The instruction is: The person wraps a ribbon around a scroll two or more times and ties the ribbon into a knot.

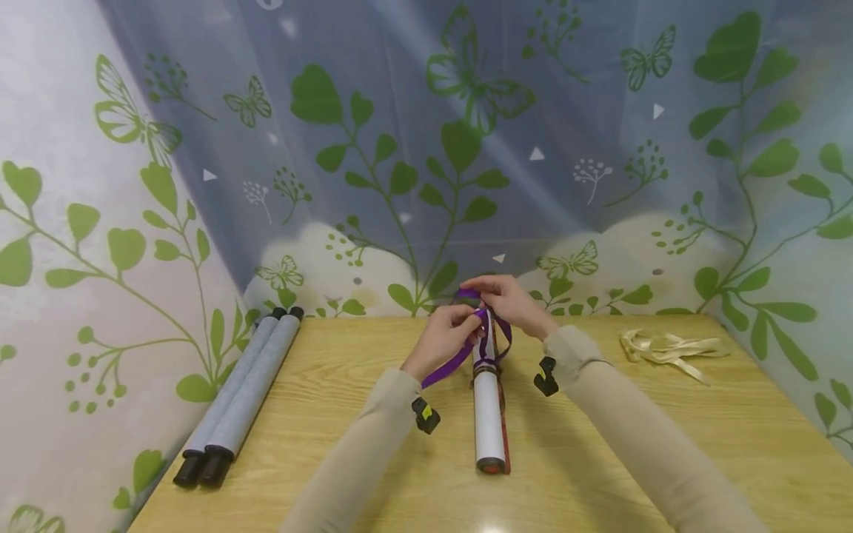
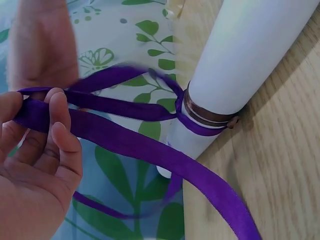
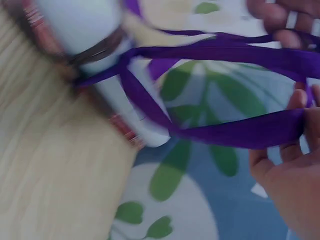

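A white rolled-up scroll (image 1: 489,422) lies lengthwise on the table, with a brown cord (image 2: 205,111) wound round its middle. Purple ribbon (image 2: 135,142) goes round the scroll beside that cord and rises from it in loops. My left hand (image 1: 441,339) pinches the ribbon between thumb and fingers above the scroll's far half, and a long tail hangs past the wrist. Close beside it, slightly farther back, my right hand (image 1: 516,305) holds another part of the ribbon in its fingers. In the right wrist view the ribbon loop (image 3: 240,132) stretches from the scroll to the right hand (image 3: 295,175).
Two grey-blue rolls (image 1: 256,385) with black ends lie side by side along the table's left edge. A loose heap of cream ribbon (image 1: 673,346) is at the right. A leaf-patterned cloth (image 1: 400,148) hangs behind the wooden table (image 1: 333,370).
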Available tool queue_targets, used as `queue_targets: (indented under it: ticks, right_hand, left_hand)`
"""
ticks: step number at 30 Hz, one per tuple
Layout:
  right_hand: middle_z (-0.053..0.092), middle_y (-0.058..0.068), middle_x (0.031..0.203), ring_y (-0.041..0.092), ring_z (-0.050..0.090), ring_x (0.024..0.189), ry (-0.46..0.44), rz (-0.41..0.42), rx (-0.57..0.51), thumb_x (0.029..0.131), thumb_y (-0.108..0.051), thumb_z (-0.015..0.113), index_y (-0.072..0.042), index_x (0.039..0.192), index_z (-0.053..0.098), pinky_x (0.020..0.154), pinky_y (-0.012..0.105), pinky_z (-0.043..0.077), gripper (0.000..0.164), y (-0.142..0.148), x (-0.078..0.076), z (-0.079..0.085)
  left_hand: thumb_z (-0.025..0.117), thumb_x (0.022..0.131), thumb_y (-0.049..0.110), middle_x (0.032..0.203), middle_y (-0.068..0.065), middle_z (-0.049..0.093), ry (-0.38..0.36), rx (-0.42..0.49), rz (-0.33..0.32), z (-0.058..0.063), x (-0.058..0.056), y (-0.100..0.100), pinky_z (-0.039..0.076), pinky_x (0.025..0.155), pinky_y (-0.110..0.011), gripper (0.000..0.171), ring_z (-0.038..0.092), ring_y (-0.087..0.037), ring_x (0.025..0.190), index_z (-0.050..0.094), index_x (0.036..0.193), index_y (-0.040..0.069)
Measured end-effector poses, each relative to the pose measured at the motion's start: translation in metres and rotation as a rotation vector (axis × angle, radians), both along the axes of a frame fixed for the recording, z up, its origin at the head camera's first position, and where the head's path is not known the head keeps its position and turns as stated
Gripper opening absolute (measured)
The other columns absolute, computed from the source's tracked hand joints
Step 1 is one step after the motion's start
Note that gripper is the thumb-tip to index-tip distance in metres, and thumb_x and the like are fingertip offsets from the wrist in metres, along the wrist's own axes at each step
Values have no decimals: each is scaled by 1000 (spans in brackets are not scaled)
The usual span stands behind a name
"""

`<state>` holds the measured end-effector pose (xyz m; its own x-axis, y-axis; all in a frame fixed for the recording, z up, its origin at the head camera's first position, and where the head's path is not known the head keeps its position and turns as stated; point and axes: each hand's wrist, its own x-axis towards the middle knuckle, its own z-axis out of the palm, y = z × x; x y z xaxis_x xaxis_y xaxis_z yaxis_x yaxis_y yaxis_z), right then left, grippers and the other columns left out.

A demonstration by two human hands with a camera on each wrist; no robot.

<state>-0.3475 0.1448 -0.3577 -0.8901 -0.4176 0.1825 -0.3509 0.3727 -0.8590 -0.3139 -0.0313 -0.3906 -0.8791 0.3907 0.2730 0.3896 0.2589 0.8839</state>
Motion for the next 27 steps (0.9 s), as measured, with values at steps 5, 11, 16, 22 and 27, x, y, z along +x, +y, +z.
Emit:
queue_targets:
  ticks: [5,11,16,22,27]
  right_hand:
    - [58,19,136,25,63,100,84,49,185,97,9,35,-4,139,53,73,29,45,48,8,-1,-22]
    - [56,19,138,35,63,104,36,67,93,101,4,35,-7,148,41,80,34,47,49,16,0,-29]
    - [62,19,130,22,62,104,-24,0,-60,105,-20,47,-2,136,55,96,45,50,37,20,10,-19]
    - [69,11,111,24,64,99,-12,-16,-13,96,-32,63,-7,117,68,86,41,53,33,22,19,-16]
    - [69,7,106,23,62,99,24,-17,44,94,-32,66,-11,110,71,89,46,52,27,22,21,-19]
  left_hand:
    - [52,102,18,82,-11,68,-27,-2,-4,-3,0,2,54,80,-53,25,63,-20,71,69,90,4]
    - [52,102,17,84,-10,69,-43,-7,7,-5,-1,4,55,79,-51,24,63,-15,70,69,95,2]
    - [52,102,15,84,-12,69,-51,-8,30,-5,-2,3,55,73,-50,23,62,-15,70,70,95,2]
    - [52,102,17,84,-12,69,-43,-3,38,-6,-2,4,55,78,-52,24,62,-15,70,71,98,3]
    - [53,102,18,82,-12,69,-30,-3,55,-8,-1,6,55,78,-52,25,61,-14,68,71,97,0]
